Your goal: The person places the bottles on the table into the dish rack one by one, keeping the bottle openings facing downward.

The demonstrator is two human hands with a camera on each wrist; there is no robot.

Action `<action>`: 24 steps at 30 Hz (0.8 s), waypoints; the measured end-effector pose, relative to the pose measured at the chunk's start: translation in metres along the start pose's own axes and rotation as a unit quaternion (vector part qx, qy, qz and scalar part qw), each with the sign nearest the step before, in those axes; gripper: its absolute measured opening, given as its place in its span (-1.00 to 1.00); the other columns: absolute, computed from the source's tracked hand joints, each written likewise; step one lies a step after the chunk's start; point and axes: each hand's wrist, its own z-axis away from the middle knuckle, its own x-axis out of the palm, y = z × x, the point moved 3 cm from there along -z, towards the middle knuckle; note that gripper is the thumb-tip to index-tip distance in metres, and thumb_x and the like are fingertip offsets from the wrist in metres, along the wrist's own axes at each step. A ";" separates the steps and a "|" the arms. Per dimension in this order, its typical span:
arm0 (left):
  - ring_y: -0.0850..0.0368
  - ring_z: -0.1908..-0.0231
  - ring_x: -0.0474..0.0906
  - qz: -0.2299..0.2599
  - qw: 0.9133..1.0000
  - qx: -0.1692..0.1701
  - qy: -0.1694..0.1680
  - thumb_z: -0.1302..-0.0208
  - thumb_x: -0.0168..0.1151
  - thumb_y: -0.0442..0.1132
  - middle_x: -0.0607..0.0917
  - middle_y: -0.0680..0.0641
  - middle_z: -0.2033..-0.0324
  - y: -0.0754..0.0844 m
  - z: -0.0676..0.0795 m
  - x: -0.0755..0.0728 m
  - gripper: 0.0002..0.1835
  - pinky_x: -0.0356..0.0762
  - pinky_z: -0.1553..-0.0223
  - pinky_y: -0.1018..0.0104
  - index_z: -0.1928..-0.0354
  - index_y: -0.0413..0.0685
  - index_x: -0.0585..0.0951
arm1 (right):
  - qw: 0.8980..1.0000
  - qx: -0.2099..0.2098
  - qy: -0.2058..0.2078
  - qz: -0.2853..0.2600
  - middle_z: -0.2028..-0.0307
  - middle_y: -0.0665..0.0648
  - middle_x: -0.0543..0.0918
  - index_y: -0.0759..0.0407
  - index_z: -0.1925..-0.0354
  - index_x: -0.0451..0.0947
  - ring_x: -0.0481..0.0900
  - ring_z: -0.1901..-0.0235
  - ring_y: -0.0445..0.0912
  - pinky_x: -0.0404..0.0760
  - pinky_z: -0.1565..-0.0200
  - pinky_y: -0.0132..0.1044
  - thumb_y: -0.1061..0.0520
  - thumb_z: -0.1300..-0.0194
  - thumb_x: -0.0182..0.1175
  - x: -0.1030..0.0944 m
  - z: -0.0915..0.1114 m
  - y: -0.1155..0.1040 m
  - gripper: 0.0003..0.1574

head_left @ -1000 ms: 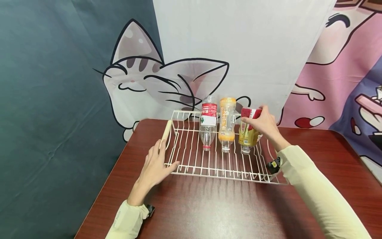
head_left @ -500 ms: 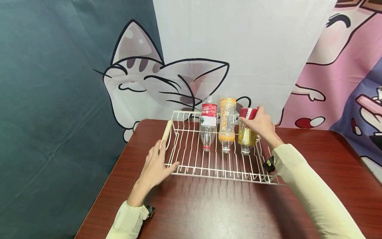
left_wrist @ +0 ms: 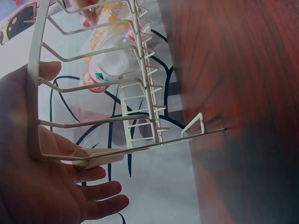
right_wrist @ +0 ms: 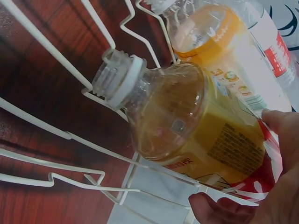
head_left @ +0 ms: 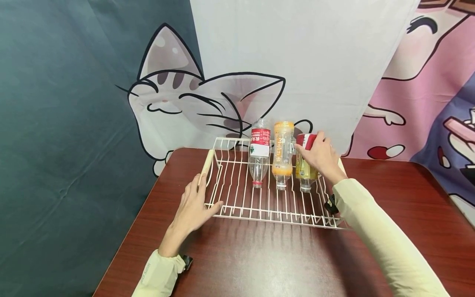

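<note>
In the head view my right hand (head_left: pixel 322 159) grips a plastic bottle with a yellow label (head_left: pixel 305 170) and red base end, neck down in the white wire rack (head_left: pixel 237 210). The right wrist view shows its capless neck (right_wrist: pixel 117 77) among the rack's wires, thumb and fingers around the base end. Left of it an orange-banded bottle (head_left: pixel 283 152) and a red-and-white-labelled bottle (head_left: pixel 259 152) also stand upside down, leaning back. My left hand (head_left: pixel 193 206) rests at the rack's front left corner, thumb spread, straight fingers against the cream handle (head_left: pixel 206 165).
The rack stands on a reddish-brown table (head_left: pixel 259 260) close to its back edge. Behind it hangs a backdrop (head_left: pixel 237 49) with a cartoon cat, and the bottles' upper ends reach up in front of it.
My right hand has moved a little left with the yellow-labelled bottle, bringing its base end nearer the orange-banded bottle. The left hand and the other two bottles have stayed in place.
</note>
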 end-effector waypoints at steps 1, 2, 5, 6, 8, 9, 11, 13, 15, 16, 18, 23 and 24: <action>-0.31 -0.35 0.10 0.000 1.000 0.000 0.000 -0.12 0.35 0.17 0.12 -0.30 -0.43 0.000 0.000 0.000 0.09 0.17 -0.24 -0.26 -0.51 -0.26 0.05 | 1.000 -0.001 0.002 0.001 0.11 0.45 0.34 0.35 -0.23 0.06 0.49 0.23 0.41 0.47 0.26 0.27 -0.52 -0.23 0.05 0.001 0.001 0.000 0.10; -0.31 -0.35 0.10 -0.001 1.000 -0.001 -0.001 -0.12 0.35 0.18 0.12 -0.30 -0.43 0.000 0.000 0.000 0.09 0.17 -0.24 -0.26 -0.51 -0.25 0.05 | 1.000 -0.002 0.003 0.001 0.11 0.45 0.34 0.34 -0.22 0.06 0.49 0.23 0.42 0.46 0.26 0.28 -0.54 -0.24 0.01 0.001 0.001 0.000 0.10; -0.31 -0.35 0.10 -0.002 1.000 0.000 0.000 -0.12 0.34 0.19 0.12 -0.30 -0.43 0.000 0.000 0.001 0.10 0.16 -0.25 -0.25 -0.51 -0.25 0.05 | 1.000 -0.001 0.005 -0.001 0.10 0.46 0.33 0.33 -0.21 0.07 0.49 0.21 0.44 0.45 0.25 0.30 -0.56 -0.27 -0.10 0.001 0.002 -0.001 0.08; -0.31 -0.35 0.10 -0.003 1.000 0.000 0.000 -0.12 0.34 0.19 0.12 -0.30 -0.43 0.000 0.000 0.001 0.10 0.16 -0.25 -0.25 -0.51 -0.25 0.05 | 1.000 -0.001 0.006 -0.001 0.10 0.47 0.32 0.33 -0.21 0.08 0.48 0.19 0.44 0.45 0.23 0.32 -0.56 -0.29 -0.12 0.001 0.002 -0.001 0.06; -0.31 -0.35 0.10 -0.004 1.000 0.001 0.001 -0.12 0.34 0.20 0.12 -0.31 -0.43 -0.001 0.000 0.001 0.10 0.16 -0.25 -0.24 -0.51 -0.25 0.05 | 1.000 0.000 0.008 0.002 0.08 0.48 0.31 0.34 -0.21 0.08 0.47 0.16 0.46 0.43 0.20 0.34 -0.55 -0.31 -0.16 0.001 0.001 -0.002 0.05; -0.31 -0.35 0.10 -0.004 1.000 0.001 0.001 -0.12 0.33 0.20 0.12 -0.31 -0.43 -0.001 0.000 0.001 0.10 0.16 -0.25 -0.24 -0.51 -0.25 0.05 | 1.000 0.000 0.009 0.005 0.08 0.48 0.31 0.34 -0.20 0.08 0.47 0.15 0.46 0.43 0.19 0.36 -0.54 -0.31 -0.17 0.001 0.001 -0.002 0.04; -0.31 -0.35 0.10 -0.004 1.000 0.001 -0.001 -0.13 0.33 0.20 0.12 -0.31 -0.43 -0.001 0.000 0.001 0.10 0.15 -0.26 -0.24 -0.52 -0.25 0.04 | 1.000 -0.001 0.008 0.009 0.07 0.50 0.31 0.35 -0.21 0.08 0.46 0.14 0.47 0.42 0.16 0.36 -0.54 -0.32 -0.18 0.001 0.001 -0.002 0.04; -0.31 -0.35 0.09 -0.005 1.000 0.001 -0.003 -0.13 0.33 0.20 0.11 -0.31 -0.43 -0.001 0.000 0.002 0.10 0.15 -0.26 -0.25 -0.52 -0.25 0.04 | 1.000 0.001 0.005 0.010 0.04 0.51 0.31 0.35 -0.25 0.06 0.45 0.13 0.47 0.41 0.14 0.37 -0.55 -0.32 -0.19 0.001 0.001 -0.001 0.07; -0.31 -0.36 0.09 -0.007 1.000 0.000 -0.006 -0.13 0.33 0.21 0.11 -0.31 -0.43 0.000 0.000 0.002 0.11 0.15 -0.26 -0.25 -0.52 -0.25 0.03 | 1.000 0.003 0.002 0.009 0.00 0.52 0.30 0.35 -0.28 0.05 0.44 0.11 0.47 0.40 0.12 0.37 -0.56 -0.31 -0.19 0.000 0.001 -0.001 0.10; -0.31 -0.36 0.08 -0.009 1.000 0.000 -0.008 -0.13 0.32 0.21 0.10 -0.32 -0.43 0.000 0.000 0.002 0.11 0.15 -0.26 -0.25 -0.52 -0.25 0.03 | 1.000 0.003 0.000 0.008 -0.02 0.53 0.29 0.35 -0.31 0.03 0.44 0.10 0.47 0.39 0.11 0.38 -0.57 -0.30 -0.19 -0.001 0.001 -0.001 0.12; -0.31 -0.36 0.08 -0.013 1.000 0.000 -0.009 -0.13 0.32 0.21 0.10 -0.32 -0.44 0.000 -0.001 0.002 0.11 0.16 -0.25 -0.26 -0.52 -0.26 0.03 | 1.000 0.002 -0.001 0.005 -0.07 0.54 0.28 0.35 -0.35 0.00 0.42 0.06 0.48 0.37 0.08 0.40 -0.58 -0.29 -0.20 -0.003 0.002 0.000 0.17; -0.31 -0.36 0.08 -0.017 1.000 -0.001 -0.012 -0.13 0.32 0.23 0.10 -0.33 -0.43 0.000 -0.001 -0.001 0.12 0.16 -0.26 -0.26 -0.52 -0.27 0.03 | 1.000 -0.005 0.005 -0.004 -0.18 0.55 0.24 0.33 -0.44 -0.07 0.38 -0.04 0.49 0.33 0.02 0.44 -0.60 -0.28 -0.20 -0.011 0.005 -0.002 0.23; -0.31 -0.36 0.08 -0.017 1.000 -0.002 -0.012 -0.13 0.32 0.23 0.10 -0.33 -0.43 0.000 -0.001 -0.002 0.12 0.16 -0.26 -0.26 -0.52 -0.27 0.03 | 1.000 -0.006 0.006 -0.005 -0.19 0.55 0.24 0.32 -0.46 -0.08 0.36 -0.06 0.50 0.32 0.01 0.45 -0.60 -0.28 -0.20 -0.012 0.006 -0.002 0.24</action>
